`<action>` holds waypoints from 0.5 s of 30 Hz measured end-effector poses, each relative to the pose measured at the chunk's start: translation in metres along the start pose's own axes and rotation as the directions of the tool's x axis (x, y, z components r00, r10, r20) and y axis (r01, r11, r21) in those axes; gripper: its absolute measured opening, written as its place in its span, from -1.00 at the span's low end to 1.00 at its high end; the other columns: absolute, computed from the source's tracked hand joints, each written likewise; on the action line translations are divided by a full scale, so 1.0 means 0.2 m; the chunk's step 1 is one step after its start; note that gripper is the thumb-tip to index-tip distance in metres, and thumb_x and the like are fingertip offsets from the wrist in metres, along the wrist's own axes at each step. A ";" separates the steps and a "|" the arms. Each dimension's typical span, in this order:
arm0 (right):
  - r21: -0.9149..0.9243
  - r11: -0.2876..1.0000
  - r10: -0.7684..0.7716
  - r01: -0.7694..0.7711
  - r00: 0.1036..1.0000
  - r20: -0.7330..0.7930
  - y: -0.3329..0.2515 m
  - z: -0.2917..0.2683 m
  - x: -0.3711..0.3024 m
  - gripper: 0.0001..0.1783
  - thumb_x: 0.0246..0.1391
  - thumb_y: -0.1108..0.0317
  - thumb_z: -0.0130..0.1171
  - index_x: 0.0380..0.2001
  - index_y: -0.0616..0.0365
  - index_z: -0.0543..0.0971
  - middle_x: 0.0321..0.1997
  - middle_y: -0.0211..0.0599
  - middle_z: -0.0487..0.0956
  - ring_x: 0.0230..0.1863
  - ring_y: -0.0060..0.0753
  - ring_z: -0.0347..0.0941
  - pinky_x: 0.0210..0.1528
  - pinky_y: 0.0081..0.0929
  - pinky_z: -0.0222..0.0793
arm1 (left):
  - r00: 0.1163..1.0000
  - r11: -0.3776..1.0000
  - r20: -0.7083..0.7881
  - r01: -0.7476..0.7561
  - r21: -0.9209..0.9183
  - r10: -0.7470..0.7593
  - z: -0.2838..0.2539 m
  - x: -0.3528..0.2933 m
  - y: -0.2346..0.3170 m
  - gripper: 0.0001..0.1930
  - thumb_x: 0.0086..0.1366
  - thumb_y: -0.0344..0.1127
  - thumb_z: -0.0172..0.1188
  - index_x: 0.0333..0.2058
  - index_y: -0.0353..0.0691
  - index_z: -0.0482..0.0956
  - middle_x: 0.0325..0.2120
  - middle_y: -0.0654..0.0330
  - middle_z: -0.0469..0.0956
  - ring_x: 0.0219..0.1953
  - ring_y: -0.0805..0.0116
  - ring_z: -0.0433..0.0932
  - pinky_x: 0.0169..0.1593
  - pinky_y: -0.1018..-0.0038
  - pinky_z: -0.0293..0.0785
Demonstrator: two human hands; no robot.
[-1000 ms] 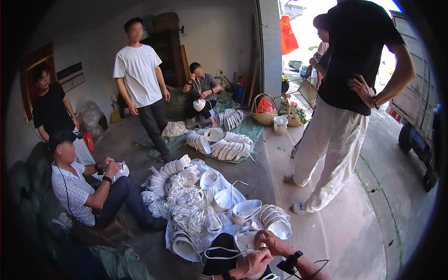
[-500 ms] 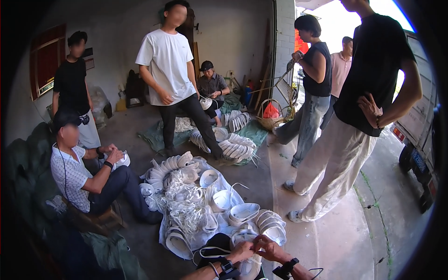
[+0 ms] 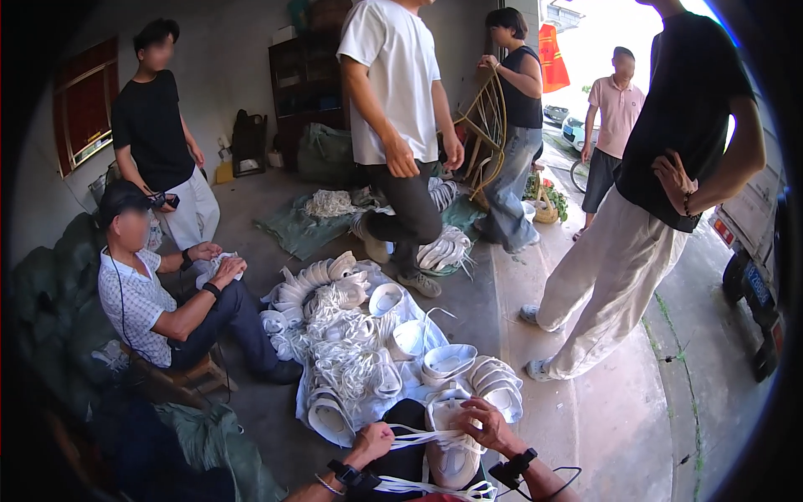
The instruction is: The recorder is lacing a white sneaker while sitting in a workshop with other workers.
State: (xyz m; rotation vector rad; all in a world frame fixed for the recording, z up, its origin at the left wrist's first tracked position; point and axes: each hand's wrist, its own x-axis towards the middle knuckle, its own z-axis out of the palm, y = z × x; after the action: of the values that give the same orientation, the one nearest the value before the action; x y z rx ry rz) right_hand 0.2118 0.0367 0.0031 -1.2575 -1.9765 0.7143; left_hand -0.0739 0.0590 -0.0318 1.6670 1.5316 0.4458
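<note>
A pale shoe upper [image 3: 452, 465] lies across my dark-trousered lap, its toe toward me. My left hand [image 3: 373, 441] is closed around white shoelaces [image 3: 422, 437], which stretch sideways to the upper's lacing area. There, my right hand [image 3: 488, 425] has its fingers bent and pinched at the lace end by the opening; the fingertips partly hide the contact. More loose white laces [image 3: 418, 486] trail below my left wrist. Nested pale shoe uppers [image 3: 499, 389] stand just beyond my right hand.
A white sheet [image 3: 293, 406] bears heaped laces [image 3: 347, 368] and several uppers. At left, a seated person [image 3: 146, 293] handles a white piece. A person in white trousers [image 3: 598, 276] stands at right; another in a white shirt [image 3: 389, 92] is mid-stride behind the sheet. A truck [image 3: 744, 243] stands far right.
My hands have moved apart: the left went leftward, drawing the laces out, while the right stays over the upper. The white-shirted person stepped to the right, and the view shifted slightly.
</note>
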 end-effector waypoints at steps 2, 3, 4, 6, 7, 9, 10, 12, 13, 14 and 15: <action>-0.125 0.968 -0.234 0.220 0.965 -0.118 -0.09 0.03 0.03 -0.76 -0.13 0.40 0.23 -0.30 0.14 0.56 -0.12 -0.18 0.51 -0.06 -0.15 0.43 -0.11 -0.32 0.39 | 0.973 0.912 0.232 0.104 -0.396 -0.010 0.01 -0.11 0.10 -0.88 0.16 -0.33 0.11 -0.45 -0.26 0.49 -0.71 0.30 0.40 -0.74 0.64 0.30 -0.77 0.62 0.14; -0.124 0.968 -0.230 0.216 0.966 -0.116 -0.15 0.06 0.03 -0.76 -0.13 0.40 0.23 -0.30 0.14 0.56 -0.12 -0.18 0.51 -0.06 -0.15 0.43 -0.11 -0.32 0.39 | 0.966 0.892 0.258 0.112 -0.439 0.005 0.02 -0.14 0.17 -0.87 0.20 -0.32 0.09 -0.40 -0.27 0.47 -0.72 0.35 0.36 -0.75 0.65 0.26 -0.76 0.66 0.11; 0.057 0.986 -0.156 0.159 0.986 -0.057 -0.21 0.09 0.03 -0.73 -0.10 0.40 0.22 -0.24 0.16 0.54 -0.12 -0.17 0.52 -0.09 -0.16 0.45 -0.15 -0.35 0.40 | 0.964 0.867 0.263 0.093 -0.489 0.045 0.03 -0.16 0.20 -0.86 0.20 -0.31 0.09 -0.40 -0.27 0.47 -0.72 0.36 0.36 -0.75 0.65 0.26 -0.76 0.67 0.12; 0.328 0.944 -0.003 -0.036 0.993 0.120 -0.29 0.11 0.01 -0.67 -0.02 0.39 0.17 -0.13 0.18 0.50 -0.18 -0.14 0.56 -0.22 -0.21 0.52 -0.22 -0.40 0.42 | 0.959 0.837 0.270 0.075 -0.542 0.089 0.03 -0.17 0.26 -0.86 0.21 -0.31 0.09 -0.40 -0.27 0.46 -0.72 0.36 0.35 -0.75 0.66 0.26 -0.75 0.67 0.12; 0.338 0.939 0.007 -0.061 0.987 0.160 -0.32 0.12 0.00 -0.69 0.02 0.37 0.17 -0.13 0.21 0.50 -0.25 -0.20 0.59 -0.24 -0.36 0.53 -0.20 -0.44 0.43 | 0.961 0.850 0.251 0.032 -0.525 0.119 0.01 -0.18 0.30 -0.86 0.21 -0.31 0.09 -0.40 -0.28 0.47 -0.71 0.36 0.37 -0.73 0.66 0.28 -0.73 0.67 0.15; 0.219 0.963 0.117 -0.159 0.974 0.192 -0.37 0.09 -0.03 -0.74 0.01 0.38 0.19 -0.20 0.23 0.54 -0.35 -0.22 0.61 -0.34 -0.42 0.54 -0.28 -0.49 0.43 | 0.960 0.860 0.238 -0.005 -0.509 0.146 0.00 -0.17 0.36 -0.85 0.20 -0.31 0.09 -0.41 -0.28 0.48 -0.70 0.35 0.39 -0.71 0.66 0.30 -0.71 0.67 0.18; 0.222 0.961 0.123 -0.166 0.973 0.196 -0.37 0.08 -0.03 -0.74 0.01 0.38 0.19 -0.20 0.23 0.54 -0.35 -0.22 0.61 -0.34 -0.42 0.54 -0.28 -0.49 0.43 | 0.961 0.866 0.216 -0.043 -0.498 0.171 0.00 -0.17 0.37 -0.85 0.20 -0.32 0.09 -0.42 -0.29 0.48 -0.68 0.34 0.42 -0.69 0.65 0.33 -0.67 0.65 0.22; 0.254 0.959 0.106 -0.122 0.991 0.075 -0.35 0.08 -0.05 -0.78 0.00 0.40 0.20 -0.26 0.24 0.56 -0.44 -0.24 0.61 -0.43 -0.47 0.52 -0.37 -0.55 0.40 | 0.963 0.878 0.184 -0.091 -0.470 0.198 0.02 -0.15 0.38 -0.85 0.18 -0.34 0.09 -0.44 -0.32 0.50 -0.64 0.31 0.48 -0.61 0.63 0.39 -0.58 0.62 0.31; 0.261 0.960 0.092 -0.098 0.995 0.036 -0.33 0.09 -0.05 -0.81 -0.01 0.40 0.19 -0.28 0.19 0.58 -0.44 -0.24 0.59 -0.48 -0.49 0.48 -0.44 -0.54 0.36 | 0.960 0.881 0.182 -0.107 -0.461 0.212 0.03 -0.14 0.39 -0.86 0.16 -0.34 0.11 -0.43 -0.32 0.49 -0.63 0.28 0.49 -0.58 0.60 0.41 -0.54 0.58 0.35; 0.293 0.948 0.123 -0.124 0.992 0.023 -0.31 0.10 -0.06 -0.81 -0.01 0.40 0.19 -0.28 0.19 0.58 -0.46 -0.25 0.58 -0.49 -0.52 0.46 -0.45 -0.55 0.35 | 0.962 0.887 0.168 -0.121 -0.445 0.215 0.05 -0.14 0.39 -0.85 0.15 -0.34 0.11 -0.43 -0.33 0.49 -0.63 0.25 0.50 -0.57 0.59 0.42 -0.52 0.56 0.36; 0.325 0.934 0.156 -0.151 0.988 0.011 -0.28 0.10 -0.06 -0.81 -0.01 0.41 0.18 -0.28 0.19 0.58 -0.48 -0.26 0.58 -0.50 -0.56 0.45 -0.45 -0.56 0.35 | 0.964 0.894 0.156 -0.132 -0.428 0.217 0.06 -0.13 0.40 -0.85 0.14 -0.34 0.12 -0.43 -0.33 0.49 -0.63 0.23 0.51 -0.55 0.58 0.43 -0.50 0.55 0.37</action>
State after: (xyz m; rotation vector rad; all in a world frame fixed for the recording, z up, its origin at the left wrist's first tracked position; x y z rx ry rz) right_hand 0.1689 0.0014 0.0299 -1.2170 -1.6739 1.0579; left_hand -0.0171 0.0362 0.0272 1.4652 1.0527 0.6316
